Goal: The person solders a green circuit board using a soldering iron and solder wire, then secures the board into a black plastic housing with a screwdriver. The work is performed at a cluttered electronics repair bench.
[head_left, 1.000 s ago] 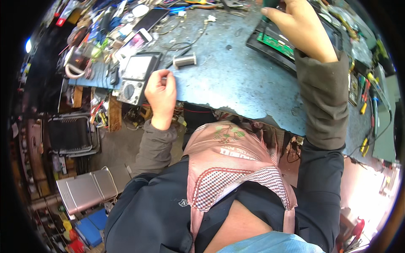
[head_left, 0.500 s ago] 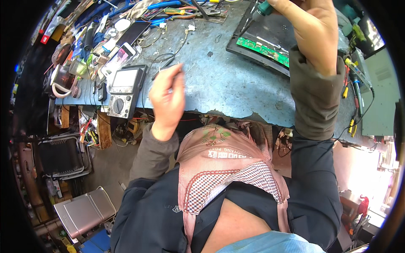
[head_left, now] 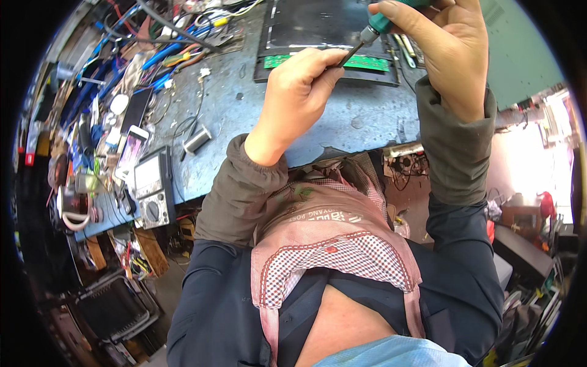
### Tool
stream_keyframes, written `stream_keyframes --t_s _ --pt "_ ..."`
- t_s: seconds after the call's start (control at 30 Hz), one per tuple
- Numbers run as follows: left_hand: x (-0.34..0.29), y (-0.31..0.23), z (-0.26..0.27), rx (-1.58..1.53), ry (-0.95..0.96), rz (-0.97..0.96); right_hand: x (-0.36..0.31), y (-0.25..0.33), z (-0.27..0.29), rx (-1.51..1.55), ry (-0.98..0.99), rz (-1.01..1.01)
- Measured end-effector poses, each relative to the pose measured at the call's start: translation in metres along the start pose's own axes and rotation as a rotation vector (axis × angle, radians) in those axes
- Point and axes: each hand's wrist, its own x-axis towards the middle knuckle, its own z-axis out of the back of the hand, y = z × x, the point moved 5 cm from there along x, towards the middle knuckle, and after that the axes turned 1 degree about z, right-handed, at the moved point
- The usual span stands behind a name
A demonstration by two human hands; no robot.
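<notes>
High at the right, my right hand (head_left: 449, 58) is closed round the green handle of a screwdriver (head_left: 380, 23). Its dark shaft slants down to the left, and the thumb and fingers of my left hand (head_left: 296, 101) pinch together at the lower end, hiding the tip. Beneath and behind both hands lies a black flat panel (head_left: 312, 24) with a shiny dark surface. A narrow green circuit board (head_left: 370, 63) runs along the panel's near edge, partly covered by my left hand.
On the worn blue workbench (head_left: 226, 122), a metallic spool (head_left: 197, 140), an analog multimeter (head_left: 150, 183) and a white phone (head_left: 130, 150) sit to the left. Pliers, cables and other tools crowd the far left. A handled mug (head_left: 73, 211) stands near the left edge.
My left hand has moved up and right from above the bench to the screwdriver's shaft. My right hand still holds the handle. The view has turned, shifting the panel left; the spool now shows.
</notes>
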Motion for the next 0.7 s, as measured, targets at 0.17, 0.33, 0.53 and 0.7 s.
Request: stream_keyframes --t_s 0.17,0.33,0.53,0.7 --pt "0.029 0.031 -0.046 -0.098 0.093 0.067 0.006 -0.011 0.026 -0.212 -0.027 0.020" --pt "0.045 0.058 -0.093 -0.009 0.239 0.100 0.004 -0.031 0.041 -0.434 0.093 0.042" --pt "0.043 0.067 -0.103 0.105 0.292 0.092 -0.004 -0.039 0.042 -0.427 0.088 -0.019" --pt "0.041 0.069 -0.104 0.117 0.251 0.074 -0.003 -0.049 0.048 -0.558 0.142 0.216"
